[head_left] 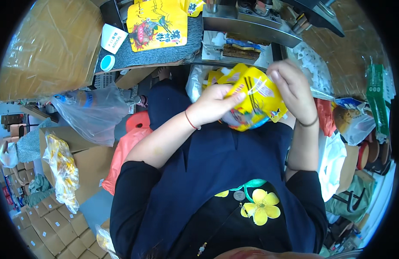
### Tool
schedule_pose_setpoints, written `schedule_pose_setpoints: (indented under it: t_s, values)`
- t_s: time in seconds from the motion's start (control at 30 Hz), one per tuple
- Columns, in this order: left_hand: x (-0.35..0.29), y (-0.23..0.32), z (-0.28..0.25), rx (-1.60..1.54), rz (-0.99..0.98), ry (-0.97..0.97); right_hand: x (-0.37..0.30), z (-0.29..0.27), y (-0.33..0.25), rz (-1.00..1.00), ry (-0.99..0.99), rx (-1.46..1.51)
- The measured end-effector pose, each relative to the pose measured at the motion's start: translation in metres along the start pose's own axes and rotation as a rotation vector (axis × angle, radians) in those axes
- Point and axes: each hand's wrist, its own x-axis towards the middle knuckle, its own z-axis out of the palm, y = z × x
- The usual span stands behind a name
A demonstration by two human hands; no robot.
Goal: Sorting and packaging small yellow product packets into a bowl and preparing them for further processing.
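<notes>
My left hand [214, 103] grips the left edge of a printed yellow pouch [259, 97] over my lap, thumb on top. The pouch is tilted, its lower part blurred. My right hand [292, 88] is at the pouch's upper right edge, fingers curled in and slightly smeared; what they pinch, if anything, is hidden. Beneath the held pouch, more yellow pouches [214, 77] with white spouts show in part. On the grey cloth-covered table edge [178, 54] ahead lies another flat yellow pouch [158, 28].
A metal press-like machine [251, 28] stands ahead, beside a bag of white plastic pieces [311, 64]. A white card [113, 39] and a blue-white cap [107, 63] lie at the table's left. Cardboard boxes [48, 224] are stacked at lower left, near a clear bag of yellow pieces [61, 170].
</notes>
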Motion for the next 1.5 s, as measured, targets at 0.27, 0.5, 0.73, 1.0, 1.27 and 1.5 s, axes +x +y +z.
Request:
schedule_pose_setpoints:
  t_s: [0.27,0.5,0.73,1.0,1.27,1.5]
  values:
    - [0.024,-0.006,0.012,-0.451,-0.188,-0.017,-0.022,-0.022,0.117,0.343,0.184,-0.802]
    - [0.049,0.003,-0.019,-0.639,-0.097,0.118,-0.018,-0.013,0.133,0.448,-0.090,-0.518]
    - [0.032,0.007,-0.154,1.479,0.453,0.919,-0.039,-0.017,0.133,0.286,0.272,-0.461]
    - [-0.018,0.000,-0.111,0.595,0.229,0.623,-0.045,-0.010,0.070,0.355,0.310,-0.122]
    - [0.000,0.011,-0.027,0.448,0.176,0.289,0.009,0.019,-0.014,0.065,0.234,0.338]
    - [0.004,0.011,0.024,-0.199,-0.093,-0.077,0.003,0.005,0.008,-0.060,0.065,0.108]
